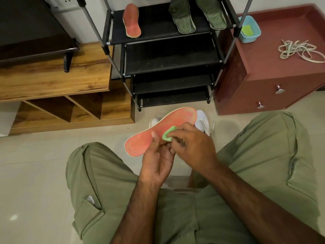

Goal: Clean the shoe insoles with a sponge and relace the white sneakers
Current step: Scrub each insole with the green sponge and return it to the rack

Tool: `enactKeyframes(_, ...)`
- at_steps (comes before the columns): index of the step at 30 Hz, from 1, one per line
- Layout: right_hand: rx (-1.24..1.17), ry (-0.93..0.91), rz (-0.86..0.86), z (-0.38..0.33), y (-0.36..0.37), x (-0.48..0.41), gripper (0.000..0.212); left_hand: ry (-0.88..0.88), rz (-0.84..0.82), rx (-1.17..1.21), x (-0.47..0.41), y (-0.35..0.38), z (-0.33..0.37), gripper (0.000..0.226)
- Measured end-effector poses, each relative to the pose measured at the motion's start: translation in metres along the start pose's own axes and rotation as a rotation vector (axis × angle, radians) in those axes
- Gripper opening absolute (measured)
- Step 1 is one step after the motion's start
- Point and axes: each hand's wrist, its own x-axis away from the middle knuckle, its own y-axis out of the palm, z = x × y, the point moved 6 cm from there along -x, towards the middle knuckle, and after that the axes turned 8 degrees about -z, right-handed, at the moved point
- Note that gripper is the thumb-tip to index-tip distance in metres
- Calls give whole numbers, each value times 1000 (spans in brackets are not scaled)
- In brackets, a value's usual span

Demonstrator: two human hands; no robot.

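Note:
My left hand point(158, 161) grips an orange insole point(140, 141) at its middle, thumb on top, holding it above the floor between my knees. My right hand point(191, 143) pinches a small green sponge point(168, 134) against the insole's top face. A white sneaker point(202, 122) lies on the floor behind the insole, mostly hidden by it, and the toe of a second one point(153, 121) peeks out to the left. A second orange insole point(131, 21) and two green insoles point(182, 16) point(211, 13) lie on the rack's top shelf. White laces point(299, 50) lie tangled on the maroon cabinet.
The black shoe rack point(168, 57) stands straight ahead. The maroon cabinet point(274, 71) on the right carries a blue tub point(253, 35) with a yellow-green sponge inside. On the left stands a wooden TV unit point(58, 85) with a dark screen. My knees in green trousers flank the tiled floor.

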Motion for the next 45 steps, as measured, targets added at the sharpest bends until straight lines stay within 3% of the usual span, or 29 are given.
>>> enactKeyframes(3, 26, 113, 94, 21, -11, -5, 21, 33, 6, 16, -3, -1, 4, 65)
enactKeyframes(8, 20, -38, -21, -6, 4, 3, 23, 2, 35, 16, 0, -1, 1, 66)
enactKeyframes(12, 21, 125, 87, 21, -13, -4, 21, 49, 52, 45, -2, -6, 8, 66)
enactKeyframes(15, -9, 52, -25, 10, 0, 0, 21, 41, 52, 44, -1, -2, 4, 66)
enactKeyframes(18, -272, 36, -171, 3, 9, 1, 21, 39, 108, 30, 0, -4, 5, 66)
enactKeyframes(22, -821, 309, -9, 21, -20, -6, 16, 72, 156, 14, -1, -9, 14, 60)
enactKeyframes(25, -943, 403, 126, 32, -31, -4, 13, 86, 169, 28, 2, -7, 16, 57)
enactKeyframes(31, -889, 366, 20, 23, -18, -3, 40, 76, 121, 3, 0, -6, 13, 57)
enactKeyframes(40, -286, 118, 29, 4, -1, 3, 19, 108, 106, 55, 5, 4, 14, 68)
enactKeyframes(45, 19, -32, 68, -19, -7, 9, 13, 30, 156, 88, 0, -7, 6, 62)
